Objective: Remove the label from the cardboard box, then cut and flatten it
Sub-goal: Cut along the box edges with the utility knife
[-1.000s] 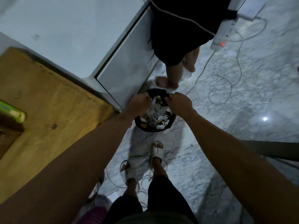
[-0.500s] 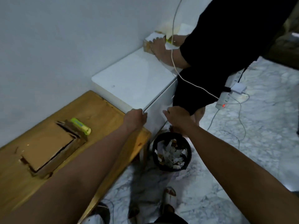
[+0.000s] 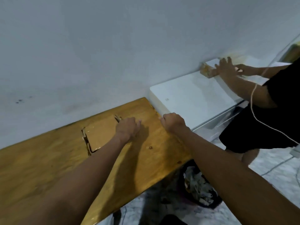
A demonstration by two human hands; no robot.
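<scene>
The flat brown cardboard box (image 3: 99, 133) lies on the wooden table (image 3: 48, 168) close to the wall, its torn flaps sticking out at the edges. My left hand (image 3: 128, 129) rests palm down on the box's right edge, fingers loosely bent, covering the spot where the yellow-green cutter lay; the cutter itself is hidden. My right hand (image 3: 174, 122) hovers as a closed fist over the table's right end, next to the white cabinet, with nothing visible in it.
A white cabinet (image 3: 186, 98) adjoins the table on the right. Another person in black (image 3: 263, 114) stands beside it, hands on a small box (image 3: 207, 71), a white cable hanging from them. A black bin of paper scraps (image 3: 200, 192) sits on the marble floor below the table's edge.
My view has swung up from the bin to the table. Both hands rose from the bin; the left moved left onto the box's right edge, the right came over the table's end.
</scene>
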